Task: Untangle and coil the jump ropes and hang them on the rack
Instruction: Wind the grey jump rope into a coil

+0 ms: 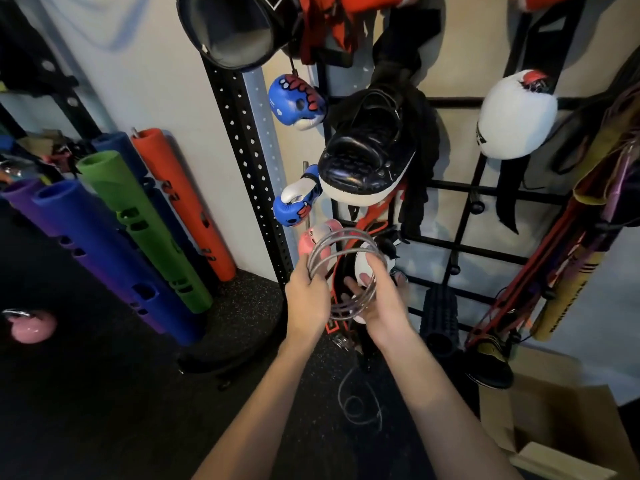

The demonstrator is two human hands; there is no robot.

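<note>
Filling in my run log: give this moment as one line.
stage: coiling | left hand: grips clear plastic jump rope coil | right hand: holds coil's lower loops | loose rope end: on dark floor | hung: no

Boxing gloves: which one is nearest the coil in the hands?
The pink glove, just behind the top of the coil held by the left hand and right hand. The blue gloves hang higher; the white glove is far upper right.
</note>
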